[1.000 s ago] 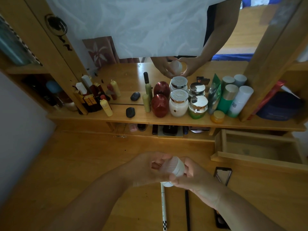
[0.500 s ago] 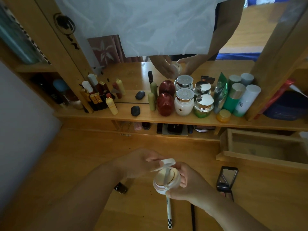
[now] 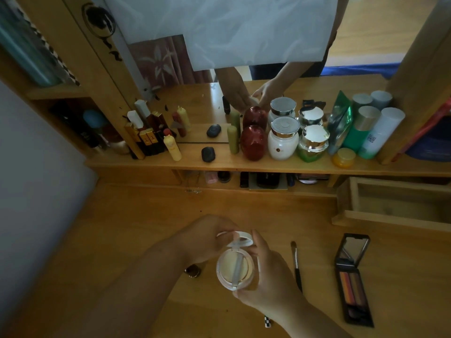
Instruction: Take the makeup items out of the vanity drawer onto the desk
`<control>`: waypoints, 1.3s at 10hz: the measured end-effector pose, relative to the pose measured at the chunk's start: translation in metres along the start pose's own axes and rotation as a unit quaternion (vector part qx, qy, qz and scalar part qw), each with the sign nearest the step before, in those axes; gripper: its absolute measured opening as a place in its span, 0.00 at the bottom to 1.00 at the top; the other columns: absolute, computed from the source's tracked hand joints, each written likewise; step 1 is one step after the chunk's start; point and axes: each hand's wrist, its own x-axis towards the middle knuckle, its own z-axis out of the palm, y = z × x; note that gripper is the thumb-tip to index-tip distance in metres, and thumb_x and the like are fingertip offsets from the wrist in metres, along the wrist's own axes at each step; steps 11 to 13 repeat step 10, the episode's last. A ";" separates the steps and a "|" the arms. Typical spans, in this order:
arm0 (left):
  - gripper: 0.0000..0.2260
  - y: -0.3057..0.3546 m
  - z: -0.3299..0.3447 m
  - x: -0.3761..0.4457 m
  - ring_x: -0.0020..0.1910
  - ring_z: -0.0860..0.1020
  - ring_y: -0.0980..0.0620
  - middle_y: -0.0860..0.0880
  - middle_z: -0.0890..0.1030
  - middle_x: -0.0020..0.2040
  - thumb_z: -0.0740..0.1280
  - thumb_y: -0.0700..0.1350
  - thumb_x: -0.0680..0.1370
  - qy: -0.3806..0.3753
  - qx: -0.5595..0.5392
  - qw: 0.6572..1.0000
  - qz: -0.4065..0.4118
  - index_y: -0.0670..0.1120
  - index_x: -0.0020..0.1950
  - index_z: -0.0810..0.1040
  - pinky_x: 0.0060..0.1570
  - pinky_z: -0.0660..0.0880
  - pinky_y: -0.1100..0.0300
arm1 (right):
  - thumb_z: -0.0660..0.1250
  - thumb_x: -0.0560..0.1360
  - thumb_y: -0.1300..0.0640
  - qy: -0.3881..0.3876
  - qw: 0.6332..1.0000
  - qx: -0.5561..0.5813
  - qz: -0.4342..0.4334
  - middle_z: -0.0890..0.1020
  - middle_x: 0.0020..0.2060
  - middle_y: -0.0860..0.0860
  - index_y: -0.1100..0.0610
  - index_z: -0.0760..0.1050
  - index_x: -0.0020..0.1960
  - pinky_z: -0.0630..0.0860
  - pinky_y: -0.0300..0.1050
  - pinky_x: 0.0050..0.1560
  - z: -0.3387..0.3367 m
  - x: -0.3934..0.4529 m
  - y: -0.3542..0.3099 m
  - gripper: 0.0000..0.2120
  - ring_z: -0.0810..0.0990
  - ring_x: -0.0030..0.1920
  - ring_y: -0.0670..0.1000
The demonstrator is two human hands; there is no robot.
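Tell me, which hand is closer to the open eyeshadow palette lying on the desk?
Right. The right hand, holding the compact, lies nearer the eyeshadow palette; the left hand is beyond the compact.

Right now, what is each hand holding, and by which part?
Both hold the open white compact. The right hand grips its round base by the side; the left hand holds the raised lid at its edge.

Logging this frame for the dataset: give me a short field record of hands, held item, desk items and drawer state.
held item: white compact, lid flipped open
right hand: grips the compact's base
left hand: fingers on the lid
on desk: brush, open palette, small dark item beside the left wrist
drawer: pulled out, right of the hands; no items visible in the part shown
shelf: jars and bottles, untouched
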 end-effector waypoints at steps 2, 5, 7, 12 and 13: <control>0.09 -0.019 0.006 -0.001 0.47 0.77 0.49 0.45 0.81 0.47 0.60 0.45 0.79 -0.015 -0.016 0.999 -0.036 0.45 0.50 0.80 0.48 0.74 0.54 | 0.73 0.57 0.40 0.061 0.980 -0.160 -0.097 0.76 0.52 0.40 0.49 0.42 0.75 0.60 0.45 0.66 0.021 -0.001 0.012 0.57 0.73 0.55 0.42; 0.09 -0.025 0.010 0.010 0.50 0.78 0.46 0.44 0.81 0.50 0.62 0.44 0.79 -0.008 -0.065 0.996 -0.060 0.44 0.51 0.79 0.52 0.75 0.49 | 0.74 0.51 0.38 0.067 0.967 -0.236 -0.063 0.80 0.44 0.39 0.56 0.59 0.71 0.65 0.39 0.48 0.024 -0.002 0.005 0.54 0.78 0.46 0.41; 0.09 -0.027 0.010 0.009 0.48 0.77 0.45 0.43 0.80 0.48 0.60 0.45 0.79 0.003 -0.066 0.996 -0.058 0.43 0.51 0.79 0.49 0.74 0.50 | 0.76 0.47 0.35 0.072 0.960 -0.263 -0.060 0.81 0.42 0.38 0.57 0.63 0.70 0.66 0.38 0.45 0.019 -0.004 0.001 0.57 0.79 0.44 0.41; 0.09 -0.024 0.009 0.008 0.46 0.74 0.48 0.41 0.78 0.47 0.59 0.45 0.80 -0.001 -0.097 0.994 -0.055 0.43 0.48 0.77 0.46 0.70 0.56 | 0.75 0.49 0.34 0.059 0.965 -0.251 -0.058 0.81 0.44 0.41 0.57 0.58 0.72 0.68 0.41 0.46 0.021 -0.007 0.006 0.59 0.79 0.46 0.43; 0.09 -0.024 0.009 0.008 0.46 0.74 0.48 0.41 0.78 0.47 0.59 0.45 0.80 -0.001 -0.097 0.994 -0.055 0.43 0.48 0.77 0.46 0.70 0.56 | 0.75 0.49 0.34 0.059 0.965 -0.251 -0.058 0.81 0.44 0.41 0.57 0.58 0.72 0.68 0.41 0.46 0.021 -0.007 0.006 0.59 0.79 0.46 0.43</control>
